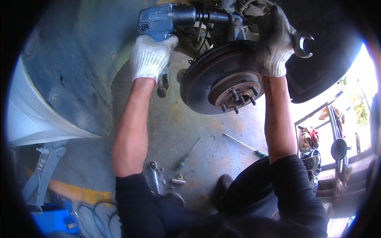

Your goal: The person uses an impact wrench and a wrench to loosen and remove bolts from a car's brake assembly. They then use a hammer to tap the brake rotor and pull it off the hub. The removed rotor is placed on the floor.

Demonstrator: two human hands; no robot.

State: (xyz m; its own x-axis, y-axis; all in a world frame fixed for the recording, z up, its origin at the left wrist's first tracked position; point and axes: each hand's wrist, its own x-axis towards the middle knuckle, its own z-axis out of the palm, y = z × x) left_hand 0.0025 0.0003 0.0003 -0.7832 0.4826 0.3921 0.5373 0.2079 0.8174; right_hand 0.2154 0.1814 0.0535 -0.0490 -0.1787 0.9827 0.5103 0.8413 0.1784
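Note:
My gloved left hand (151, 57) is wrapped round the handle of a blue impact wrench (156, 18). The tool lies level, its black socket end (214, 16) pointing right and meeting a metal suspension bracket (237, 29). On the bracket's other side, my gloved right hand (275, 43) is closed round a wrench whose open-ended jaw (297, 43) sticks out to the right. The glove hides the wrench's other end. Below both hands hangs a dark brake disc (206, 75) with several studs on its rusty hub (238, 93).
Two screwdrivers (183, 162), a ratchet (154, 172) and a small metal socket (178, 181) lie on the floor. Dark wheel-arch panels (71, 71) flank the hands. At lower left are a grey metal stand (43, 170) and a coiled hose (97, 218); tools crowd a rack (313, 162) at right.

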